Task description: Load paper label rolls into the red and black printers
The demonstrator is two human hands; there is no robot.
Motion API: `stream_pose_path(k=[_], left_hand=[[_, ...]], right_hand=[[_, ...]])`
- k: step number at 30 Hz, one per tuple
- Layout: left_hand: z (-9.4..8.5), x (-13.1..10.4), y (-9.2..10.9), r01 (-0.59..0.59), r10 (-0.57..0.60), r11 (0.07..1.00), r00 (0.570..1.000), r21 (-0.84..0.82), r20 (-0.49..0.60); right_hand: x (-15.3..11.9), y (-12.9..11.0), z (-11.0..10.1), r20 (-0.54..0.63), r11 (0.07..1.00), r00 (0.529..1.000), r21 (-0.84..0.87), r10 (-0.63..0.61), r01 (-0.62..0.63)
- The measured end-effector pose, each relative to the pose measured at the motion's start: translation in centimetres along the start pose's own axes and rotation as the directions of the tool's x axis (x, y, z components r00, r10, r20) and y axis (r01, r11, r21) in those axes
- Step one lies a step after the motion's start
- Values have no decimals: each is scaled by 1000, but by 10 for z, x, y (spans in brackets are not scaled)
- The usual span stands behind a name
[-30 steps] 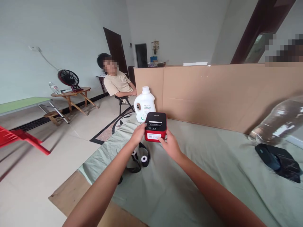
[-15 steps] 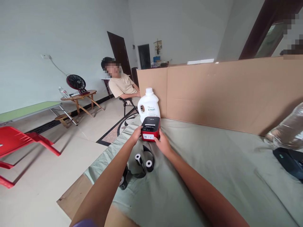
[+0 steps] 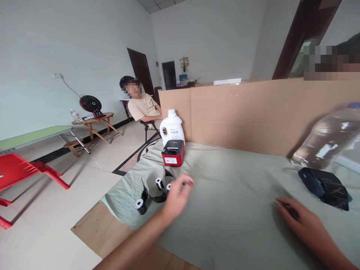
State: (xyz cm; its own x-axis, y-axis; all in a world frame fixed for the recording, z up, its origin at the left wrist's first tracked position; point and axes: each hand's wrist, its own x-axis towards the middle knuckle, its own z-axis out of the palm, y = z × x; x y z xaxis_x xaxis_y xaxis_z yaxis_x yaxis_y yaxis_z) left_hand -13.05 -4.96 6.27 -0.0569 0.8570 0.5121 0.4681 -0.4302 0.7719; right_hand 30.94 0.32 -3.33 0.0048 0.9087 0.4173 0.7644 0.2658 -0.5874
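A red and black receipt printer (image 3: 173,153) stands on the green cloth (image 3: 225,180), in front of a white jug (image 3: 171,128). My left hand (image 3: 177,195) is raised nearer to me than the printer, apart from it, with loosely bent fingers and nothing in them. It partly hides one of the rolls joined by a black strip; another white-ended roll (image 3: 140,206) stands at the left. Off to the right, my right hand (image 3: 302,221) hovers over the cloth, fingers half curled and apart, holding nothing. Nearest to it is a dark, flat-looking object (image 3: 324,187).
A cardboard panel (image 3: 233,120) borders the far side of the cloth. A large clear plastic bottle (image 3: 323,140) leans at the right. One person (image 3: 143,107) sits beyond the left corner, and another's head shows behind the panel. Bare wood (image 3: 98,225) shows at the near left.
Both hands have let go of the printer, which stays in front of the jug. My left hand has drawn back toward me; my right has swung far right. The view has turned right.
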Motion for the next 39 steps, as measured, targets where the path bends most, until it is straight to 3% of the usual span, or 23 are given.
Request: stream_pose_path(k=[1, 2, 4, 6, 8, 10, 16, 24, 28, 33, 36, 39], left_hand=[[23, -11, 8, -102, 82, 993, 965, 67, 248], [47, -19, 15, -217, 142, 969, 882, 118, 450], [89, -28, 24, -404, 193, 903, 685, 147, 702], [123, -33, 30, -495, 199, 859, 559, 132, 805], [146, -42, 32, -520, 181, 846, 488, 118, 854], [157, -52, 33, -527, 148, 841, 446, 126, 883], [154, -70, 35, -549, 136, 828, 394, 114, 909], [152, -68, 42, -493, 130, 865, 391, 88, 911], [146, -72, 49, -468, 203, 884, 344, -20, 917], [145, -78, 53, -450, 262, 889, 342, -87, 902], [146, -79, 50, -464, 279, 881, 346, -95, 896], [147, -80, 49, -481, 285, 871, 337, -96, 897]], right_hand=[[-2, 17, -18, -82, 998, 996, -48, 36, -40], [-2, 32, -34, -149, 992, 986, -97, 71, -86], [5, 52, -61, -230, 963, 964, -200, 135, -183], [15, 60, -81, -312, 913, 929, -284, 200, -293], [27, 61, -94, -335, 850, 886, -312, 320, -425], [39, 60, -101, -308, 786, 830, -289, 464, -547], [75, 63, -100, -179, 726, 753, -202, 633, -658], [111, 39, -86, -173, 636, 730, -386, 662, -668], [103, -9, -63, -166, 694, 786, -385, 596, -608], [82, -100, 0, -23, 836, 906, -376, 422, -399], [74, -142, 39, 61, 875, 928, -361, 366, -322], [70, -164, 67, 81, 890, 937, -349, 339, -292]])
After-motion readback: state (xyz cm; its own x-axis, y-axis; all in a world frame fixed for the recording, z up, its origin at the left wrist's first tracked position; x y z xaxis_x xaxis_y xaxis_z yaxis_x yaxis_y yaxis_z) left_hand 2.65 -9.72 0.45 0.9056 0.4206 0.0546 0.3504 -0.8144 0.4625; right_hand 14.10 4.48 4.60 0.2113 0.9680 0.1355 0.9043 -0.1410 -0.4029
